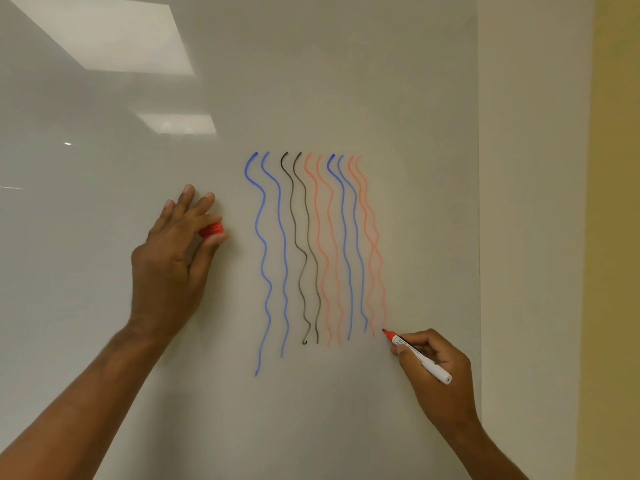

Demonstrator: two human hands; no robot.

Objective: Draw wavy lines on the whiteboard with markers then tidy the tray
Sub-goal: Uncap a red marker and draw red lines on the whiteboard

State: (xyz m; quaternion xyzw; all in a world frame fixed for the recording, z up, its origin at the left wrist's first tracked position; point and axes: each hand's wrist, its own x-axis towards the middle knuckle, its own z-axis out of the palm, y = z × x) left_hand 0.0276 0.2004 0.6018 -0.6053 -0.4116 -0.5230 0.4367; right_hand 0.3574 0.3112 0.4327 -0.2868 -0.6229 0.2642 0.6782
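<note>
R hand: our right hand (438,372), low on the right, is curled round a white-barrelled marker with a red collar and tip (419,356); thumb & fingers grip it near the front.
Marker: uncapped & slanted, w/ the tip pointing up-left and the butt end sticking out down-right past the knuckles. The tip meets the board just beside the foot of the rightmost line.
L hand: our left hand (173,258), mid-left, lies against the board w/ three fingers spread straight upward. Thumb & index finger pinch a small red ribbed plastic cap (212,230).
Cap: held left of the drawing, well apart from the marker.
Arms: both forearms are bare and come in from the bottom corners.
Lines: ten wavy lines (318,244) run top to bottom btwn our two hands. L to R we see two blue, two black, two pale red, two blue, two pale red.
Board: a glossy white whiteboard (104,358) fills most of the view; rectangular ceiling-light reflections (110,32) show top left.
Beyond: past the board's right edge we see a strip of off-white wall (533,202), then a yellow wall (620,237).
</note>
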